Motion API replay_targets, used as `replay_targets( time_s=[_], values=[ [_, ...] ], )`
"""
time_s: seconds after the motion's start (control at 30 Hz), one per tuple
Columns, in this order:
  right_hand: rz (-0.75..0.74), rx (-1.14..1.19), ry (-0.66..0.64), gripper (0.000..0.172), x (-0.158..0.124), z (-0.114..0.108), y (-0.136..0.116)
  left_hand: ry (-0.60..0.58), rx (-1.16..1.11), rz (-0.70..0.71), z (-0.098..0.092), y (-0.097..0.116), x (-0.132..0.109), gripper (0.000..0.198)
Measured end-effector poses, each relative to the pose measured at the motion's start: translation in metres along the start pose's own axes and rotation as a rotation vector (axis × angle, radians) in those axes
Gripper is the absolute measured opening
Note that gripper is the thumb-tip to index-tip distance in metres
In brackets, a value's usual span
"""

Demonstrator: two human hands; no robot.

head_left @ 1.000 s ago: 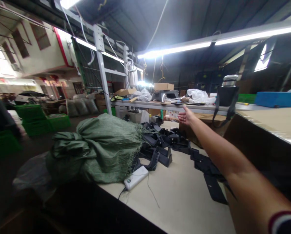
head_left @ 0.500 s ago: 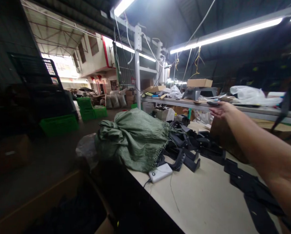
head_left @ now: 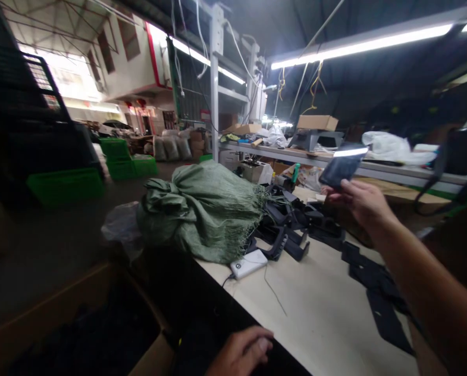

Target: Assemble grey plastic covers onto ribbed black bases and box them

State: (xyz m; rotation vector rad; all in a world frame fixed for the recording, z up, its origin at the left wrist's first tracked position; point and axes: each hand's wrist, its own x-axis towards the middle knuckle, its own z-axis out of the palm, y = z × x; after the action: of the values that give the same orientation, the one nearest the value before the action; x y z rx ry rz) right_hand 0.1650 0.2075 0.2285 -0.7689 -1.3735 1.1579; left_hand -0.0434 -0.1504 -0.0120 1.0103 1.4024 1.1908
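Note:
In my right hand (head_left: pixel 364 203) is a dark smartphone (head_left: pixel 343 166), gripped by its lower edge with the thumb on its face. A strip of light reflects across its glossy surface. It is held up over the table, in front of the shelf. My left hand (head_left: pixel 243 351) has come in at the bottom, by the table's front edge, with loosely bent fingers and nothing seen in it. Between the hands, on the pale tabletop (head_left: pixel 307 297), lies a white power bank (head_left: pixel 249 263) with a cable. Flat black pieces (head_left: pixel 374 277) lie beneath my right forearm.
A green woven sack (head_left: pixel 206 209) rests on the table beside a pile of black plastic parts (head_left: pixel 284 224). Behind runs a shelf (head_left: pixel 288 154) with a cardboard box (head_left: pixel 317 122) and plastic bags. An open carton (head_left: pixel 80 292) stands at lower left, green crates (head_left: pixel 67 185) beyond it.
My right hand has drawn back from the shelf edge and tilted the smartphone so its face shows. My left hand has entered from below. The view has shifted slightly.

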Motion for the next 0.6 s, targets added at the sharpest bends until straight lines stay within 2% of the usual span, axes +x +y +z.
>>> replay_targets(
  time_s=[0.03,0.1,0.17,0.33,0.4,0.5,0.53,0.6],
  values=[
    [0.01,0.001,-0.036,0.019,-0.021,-0.001,0.009,-0.027,-0.012,0.056,0.0,0.009,0.007,0.059],
    [0.04,0.014,-0.098,0.032,-0.065,-0.003,0.029,-0.044,-0.078,0.141,0.0,0.027,0.026,0.062],
    [0.069,0.068,-0.221,0.038,-0.109,-0.002,0.05,-0.086,-0.202,0.195,0.003,0.044,0.048,0.064],
    [0.221,0.04,-0.446,0.038,-0.202,0.0,0.091,-0.187,-0.565,0.194,0.029,0.064,0.104,0.078],
    [0.278,0.025,-0.52,0.037,-0.228,0.001,0.102,-0.271,-0.714,0.172,0.044,0.066,0.118,0.082],
    [0.343,0.027,-0.553,0.038,-0.255,0.001,0.116,-0.545,-0.876,0.045,0.063,0.065,0.124,0.087],
    [0.364,0.039,-0.544,0.038,-0.262,0.0,0.12,-0.611,-0.914,-0.004,0.068,0.063,0.123,0.084],
    [0.403,0.069,-0.523,0.036,-0.272,-0.004,0.127,-0.666,-0.977,-0.075,0.073,0.058,0.12,0.073]
  ],
)
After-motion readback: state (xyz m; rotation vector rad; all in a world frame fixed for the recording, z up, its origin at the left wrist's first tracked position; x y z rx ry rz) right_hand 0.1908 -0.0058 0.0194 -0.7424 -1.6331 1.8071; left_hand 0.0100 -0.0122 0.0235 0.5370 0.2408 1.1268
